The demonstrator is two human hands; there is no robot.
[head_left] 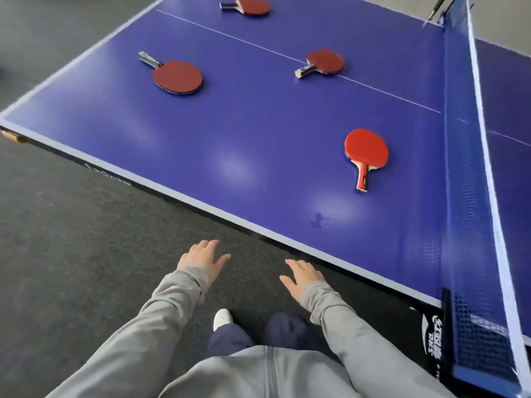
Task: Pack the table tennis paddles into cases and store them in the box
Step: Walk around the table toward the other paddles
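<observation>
Setting: dark speckled floor (71,239); blue worktop (258,139) with pale edge band and thin white centre line, glossy, showing soft light patches; mesh net (471,196) with white top tape along the right side.
Left hand (202,258): fingers spread and straight, holding nothing, hanging over the floor short of the worktop edge; grey sleeve.
Right hand (301,278): fingers apart and relaxed, holding nothing, likewise short of the edge.
Nearest paddle (366,152): ahead and right of the right fingers, bright red smooth rubber face up, red-and-pale wooden handle pointing back toward the person.
Left paddle (176,76): well beyond the left fingers, darker red oval face, dark handle angled away.
Middle paddle (324,61): far ahead of the right fingers, lying on the centre line, pale handle end toward the left.
Far paddle (253,6): farthest out, near the worktop's back edge.
Cases, box: not in view.
Step, as judged: the very start; all four paddles lie loose, none cased.
Next move calls for: stepping in, reaching over the edge, closing the right fingers round the nearest handle; cases must be found first.
</observation>
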